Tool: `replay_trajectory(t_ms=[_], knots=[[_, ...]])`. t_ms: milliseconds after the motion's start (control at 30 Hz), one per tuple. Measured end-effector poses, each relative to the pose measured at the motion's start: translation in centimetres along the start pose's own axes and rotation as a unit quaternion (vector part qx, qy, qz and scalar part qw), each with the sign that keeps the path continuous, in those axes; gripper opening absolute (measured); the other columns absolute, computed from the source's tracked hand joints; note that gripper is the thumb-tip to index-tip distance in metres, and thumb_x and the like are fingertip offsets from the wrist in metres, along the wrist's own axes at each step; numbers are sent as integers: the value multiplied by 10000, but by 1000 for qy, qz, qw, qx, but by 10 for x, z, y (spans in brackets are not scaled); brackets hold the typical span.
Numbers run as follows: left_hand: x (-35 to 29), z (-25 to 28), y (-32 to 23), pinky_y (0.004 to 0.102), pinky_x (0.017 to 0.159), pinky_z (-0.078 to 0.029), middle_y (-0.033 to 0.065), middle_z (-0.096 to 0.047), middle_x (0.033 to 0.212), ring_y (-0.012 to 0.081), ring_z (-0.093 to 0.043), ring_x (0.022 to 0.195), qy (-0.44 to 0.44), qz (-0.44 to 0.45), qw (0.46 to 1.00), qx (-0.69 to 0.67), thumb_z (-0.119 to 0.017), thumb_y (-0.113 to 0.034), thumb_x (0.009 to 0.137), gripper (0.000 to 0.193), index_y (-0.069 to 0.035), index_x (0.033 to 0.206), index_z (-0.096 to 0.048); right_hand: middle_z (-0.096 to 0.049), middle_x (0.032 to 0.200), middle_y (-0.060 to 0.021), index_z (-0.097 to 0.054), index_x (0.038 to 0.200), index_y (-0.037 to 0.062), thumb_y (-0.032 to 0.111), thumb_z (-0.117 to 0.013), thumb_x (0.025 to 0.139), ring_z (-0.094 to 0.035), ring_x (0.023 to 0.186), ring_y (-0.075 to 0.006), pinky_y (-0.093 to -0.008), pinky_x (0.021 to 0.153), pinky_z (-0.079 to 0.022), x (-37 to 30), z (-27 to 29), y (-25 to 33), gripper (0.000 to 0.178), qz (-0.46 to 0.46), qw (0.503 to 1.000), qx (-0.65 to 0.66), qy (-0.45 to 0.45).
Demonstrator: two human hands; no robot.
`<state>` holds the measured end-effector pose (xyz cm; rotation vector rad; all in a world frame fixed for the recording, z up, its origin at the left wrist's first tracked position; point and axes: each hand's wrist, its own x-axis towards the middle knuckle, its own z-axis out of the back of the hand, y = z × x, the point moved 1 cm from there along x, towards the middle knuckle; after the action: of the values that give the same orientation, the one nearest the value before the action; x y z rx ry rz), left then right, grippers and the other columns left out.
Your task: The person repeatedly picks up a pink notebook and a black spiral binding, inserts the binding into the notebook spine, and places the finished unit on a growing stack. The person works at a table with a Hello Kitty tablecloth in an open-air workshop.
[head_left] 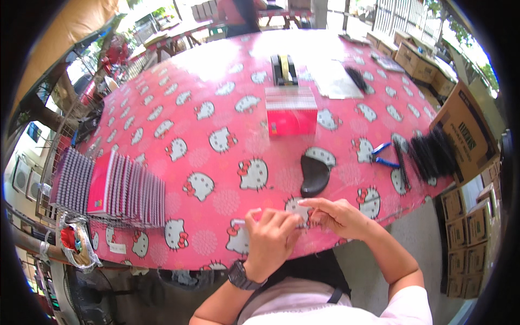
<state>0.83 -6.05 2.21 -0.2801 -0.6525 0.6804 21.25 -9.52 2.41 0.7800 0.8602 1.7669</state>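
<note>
Both hands are raised close together over the near edge of the pink table. My left hand [273,233], with a dark watch [241,275] on its wrist, has its fingers curled inward; whatever they may hold is hidden. To its right, my right hand [341,218] is open, its index finger stretched toward the left one and nothing visible in it. Just beyond them lies a black, smooth, kidney-shaped piece [314,176]. Farther out sits a stack of pink-covered sheets [291,120], and behind it a black tape dispenser [284,70] carries a yellowish roll.
Spiral-bound notebooks stand in pink [130,187] and purple [73,181] rows at the left. Blue-handled pliers [385,161], black spiral coils [433,154] and a cardboard box [468,132] are at the right. White sheets [333,80] lie far off; a person [238,16] is beyond.
</note>
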Motion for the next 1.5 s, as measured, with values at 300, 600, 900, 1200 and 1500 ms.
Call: replay_trajectory(t_ms=[300, 600, 900, 1200, 1500], knots=[[-4, -3, 11, 529, 1016, -223, -39, -645, 968, 164, -586, 945, 29, -19, 999, 7, -663, -378, 840, 238, -181, 973, -653, -346, 1449, -225, -495, 1323, 187, 420, -850, 593, -344, 1309, -424, -532, 1061, -330, 40, 41, -46, 845, -43, 960, -276, 16], [-4, -3, 10, 509, 1015, -219, -55, -656, 864, 147, -585, 906, 23, -13, 1000, 11, -694, -379, 810, 226, -177, 910, -674, -545, 1212, -205, -660, 1129, 151, 440, -819, 655, -484, 1176, -388, -464, 982, -417, 49, 24, -51, 577, -6, 961, -261, -91], [-19, 10, 36, 479, 994, -270, -64, -630, 764, 130, -585, 808, -19, -24, 999, 17, -794, -283, 678, 207, -166, 797, -671, -621, 988, -86, -720, 1000, 59, 544, -686, 760, -548, 975, -223, -365, 898, -413, 10, -5, -28, 542, -9, 977, 211, 41], [-12, 14, 38, 407, 971, -318, -69, -628, 732, 108, -598, 714, -49, -18, 998, -28, -813, -294, 667, 587, -161, 1202, -612, -613, 911, -101, -721, 989, 74, 572, -725, 725, -556, 947, -240, -371, 839, -444, 31, 9, -17, 565, 30, 972, 229, 46], [-18, 10, 47, 417, 980, -318, -71, -632, 738, 112, -609, 725, -34, 14, 998, -42, -841, -325, 633, 799, -155, 1336, -500, -584, 833, -71, -716, 968, 78, 517, -710, 770, -538, 846, -211, -353, 784, -423, 49, -7, -8, 482, 93, 964, 235, 80]])
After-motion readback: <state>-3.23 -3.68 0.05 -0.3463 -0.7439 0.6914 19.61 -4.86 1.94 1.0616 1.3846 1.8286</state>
